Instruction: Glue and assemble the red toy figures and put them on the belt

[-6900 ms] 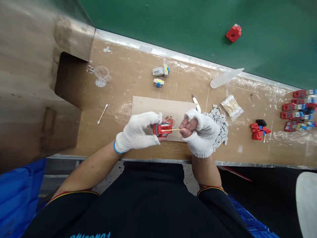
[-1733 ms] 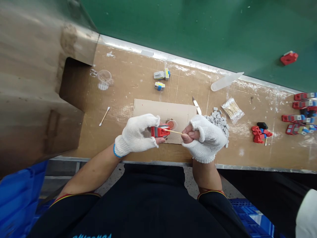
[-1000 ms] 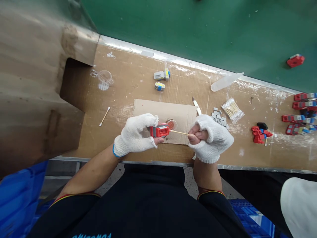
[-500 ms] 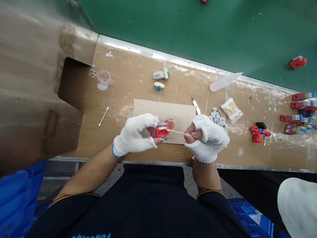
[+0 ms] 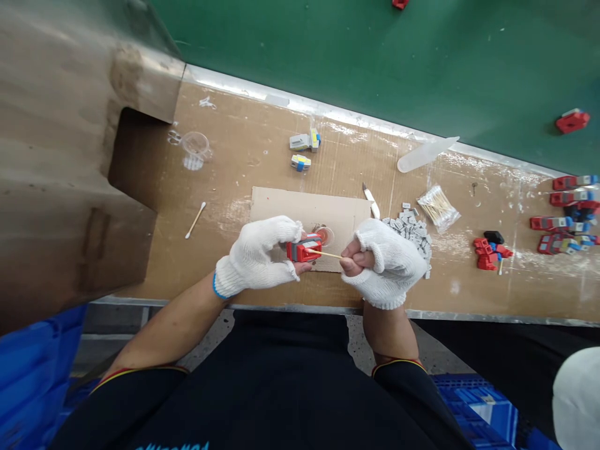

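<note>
My left hand (image 5: 262,253), in a white glove with bare fingertips, grips a red and grey plastic toy part (image 5: 304,249) between thumb and fingers. Pinched in my right hand (image 5: 382,262), gloved the same way, is a cotton swab (image 5: 328,254). Its left tip touches the recessed face of the red part. Below both hands lies a cardboard piece (image 5: 276,203), bearing a small clear dish (image 5: 324,236) with reddish liquid. Small grey plastic pieces (image 5: 412,231) are heaped beside my right hand.
A craft knife (image 5: 371,201), a bag of swabs (image 5: 439,208) and a translucent plastic strip (image 5: 426,155) lie to the right. Further right are red and blue toy parts (image 5: 487,255). Grey-yellow parts (image 5: 300,163) sit behind the cardboard. A metal housing (image 5: 70,156) borders the left.
My right hand has moved left, bringing the swab tip further over the red part's face. The left hand has tilted the part slightly. Red parts on the green surface have shifted right.
</note>
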Tool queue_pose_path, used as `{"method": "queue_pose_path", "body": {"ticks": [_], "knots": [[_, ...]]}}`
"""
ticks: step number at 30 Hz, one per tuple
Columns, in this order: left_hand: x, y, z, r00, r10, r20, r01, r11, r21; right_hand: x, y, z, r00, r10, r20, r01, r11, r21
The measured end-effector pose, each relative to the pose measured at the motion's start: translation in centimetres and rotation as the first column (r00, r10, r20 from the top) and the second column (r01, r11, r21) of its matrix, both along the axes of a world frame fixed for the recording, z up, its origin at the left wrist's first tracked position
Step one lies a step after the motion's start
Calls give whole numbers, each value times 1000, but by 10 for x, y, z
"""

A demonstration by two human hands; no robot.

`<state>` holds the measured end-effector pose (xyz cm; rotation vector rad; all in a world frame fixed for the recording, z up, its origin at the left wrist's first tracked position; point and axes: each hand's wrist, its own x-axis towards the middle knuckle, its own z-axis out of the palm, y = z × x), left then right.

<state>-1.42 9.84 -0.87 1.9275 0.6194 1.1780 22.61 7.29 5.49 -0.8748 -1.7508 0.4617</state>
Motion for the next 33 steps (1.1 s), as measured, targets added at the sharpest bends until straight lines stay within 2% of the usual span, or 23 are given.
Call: {"method": "queue_pose_path", "body": {"ticks": [11, 18, 25, 29, 33], "knots": [[1, -1, 2, 1000, 1, 6, -1, 997, -78, -1, 3, 3, 1000, -15, 9, 15, 1000, 25], [2, -1, 1, 999, 8, 45, -6, 999, -49, 10, -2, -5, 985, -97, 139, 98, 995, -3], [-1, 0, 7, 999, 0, -32, -2, 998, -58, 9, 1, 0, 996, -70, 56, 70, 997, 15], [0, 1, 8, 999, 1, -45, -5, 995, -96, 13, -1, -3, 994, -70, 89, 69, 998, 12], [0, 1, 9, 999, 13, -42, -17, 995, -98, 15, -3, -6, 993, -4, 120, 8, 1000, -28]]}}
